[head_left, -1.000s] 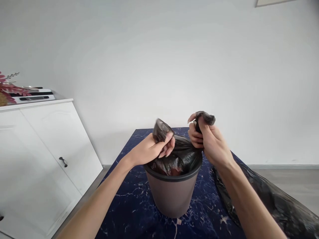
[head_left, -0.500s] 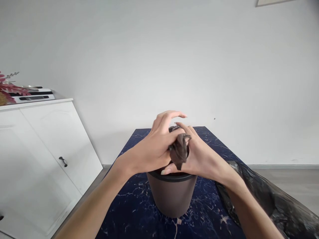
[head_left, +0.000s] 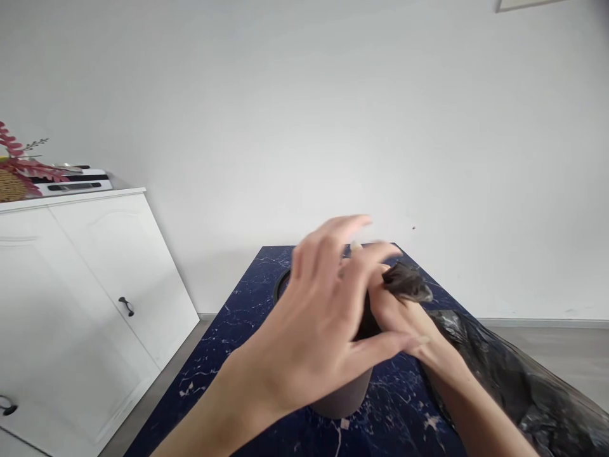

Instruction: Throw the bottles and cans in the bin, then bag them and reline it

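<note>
My left hand [head_left: 318,311] is in front, blurred, fingers spread and nothing in its grasp. It covers most of a grey-brown bin [head_left: 345,400] standing on the dark blue marbled table. Behind it, my right hand [head_left: 387,304] is partly hidden, its fingers closed around a dark plastic bag. A crumpled end of this bag [head_left: 408,283] juts out to the right above my right wrist. Left of my left hand, a curved black rim [head_left: 276,289] shows; I cannot tell whether it belongs to the bin.
A large black plastic sheet or bag [head_left: 514,374] lies over the table's right side. The blue marbled table [head_left: 209,362] stands near a pale wall. On the left, a white cabinet [head_left: 104,266] carries a pink plant [head_left: 40,170] and a white-and-black item [head_left: 78,184].
My left hand has come off the plastic, moving toward me and rightward with its fingers spreading. The crumpled bag end has swung right, over my right wrist.
</note>
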Demonstrator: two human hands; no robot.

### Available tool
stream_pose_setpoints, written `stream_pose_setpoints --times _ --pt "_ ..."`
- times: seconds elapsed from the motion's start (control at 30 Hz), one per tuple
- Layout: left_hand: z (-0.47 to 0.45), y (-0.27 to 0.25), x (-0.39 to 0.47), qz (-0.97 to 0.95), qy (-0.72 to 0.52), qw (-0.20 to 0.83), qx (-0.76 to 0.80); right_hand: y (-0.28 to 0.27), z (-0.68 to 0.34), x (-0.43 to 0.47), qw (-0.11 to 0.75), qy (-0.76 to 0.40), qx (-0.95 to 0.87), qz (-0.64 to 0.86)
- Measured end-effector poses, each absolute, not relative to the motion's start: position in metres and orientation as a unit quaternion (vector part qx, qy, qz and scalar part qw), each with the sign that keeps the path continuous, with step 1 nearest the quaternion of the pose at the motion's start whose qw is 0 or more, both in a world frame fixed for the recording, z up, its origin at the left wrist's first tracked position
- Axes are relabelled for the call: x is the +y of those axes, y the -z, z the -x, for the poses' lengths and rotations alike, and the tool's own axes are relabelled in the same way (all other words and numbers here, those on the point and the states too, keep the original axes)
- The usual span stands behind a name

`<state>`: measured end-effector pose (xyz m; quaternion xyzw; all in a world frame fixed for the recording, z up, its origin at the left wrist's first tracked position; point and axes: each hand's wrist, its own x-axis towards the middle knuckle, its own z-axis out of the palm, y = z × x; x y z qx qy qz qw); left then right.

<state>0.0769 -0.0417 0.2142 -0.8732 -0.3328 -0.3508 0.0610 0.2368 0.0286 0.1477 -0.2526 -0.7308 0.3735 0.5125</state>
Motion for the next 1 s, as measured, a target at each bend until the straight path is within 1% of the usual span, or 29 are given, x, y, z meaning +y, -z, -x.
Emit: stream_pose_setpoints --times 0.1,0.17,0.27,0.33,0.4,0.5,0.6,0.73,0.83,0.9,1.0 --pt "-0.057 -0.200 -0.034 0.812 0.412 -0.023 -0.414 -0.158 -0.234 0.027 0.517 -0.420 -0.666 0.335" --pt "-0.050 -0.193 -0.026 0.788 0.391 -0.097 -0.465 -0.166 -0.233 0.023 0.499 -0.455 -0.645 0.357" --pt "-0.049 -0.189 -0.012 0.776 0.345 -0.183 -0.496 -0.175 -0.234 0.019 0.479 -0.479 -0.659 0.327" --pt "-0.051 -0.192 -0.005 0.783 0.334 -0.185 -0.490 -0.178 -0.237 0.018 0.476 -0.473 -0.678 0.301" --pt "-0.053 -0.198 -0.001 0.806 0.326 -0.151 -0.470 -0.179 -0.242 0.019 0.470 -0.458 -0.698 0.286" --pt "-0.052 -0.205 0.003 0.837 0.314 -0.113 -0.435 -0.180 -0.254 0.021 0.452 -0.414 -0.736 0.286" --pt "-0.049 -0.206 0.008 0.851 0.298 -0.112 -0.417 -0.182 -0.268 0.024 0.422 -0.345 -0.792 0.273" --pt "-0.044 -0.204 0.015 0.846 0.307 -0.133 -0.416 -0.186 -0.283 0.029 0.348 -0.264 -0.872 0.221" --pt "-0.041 -0.204 0.017 0.842 0.306 -0.164 -0.413 -0.186 -0.289 0.034 0.316 -0.204 -0.904 0.202" --pt "-0.039 -0.205 0.017 0.833 0.296 -0.182 -0.429 -0.184 -0.289 0.037 0.314 -0.167 -0.912 0.206" --pt "-0.037 -0.208 0.016 0.814 0.295 -0.198 -0.460 -0.179 -0.286 0.041 0.345 -0.086 -0.903 0.240"
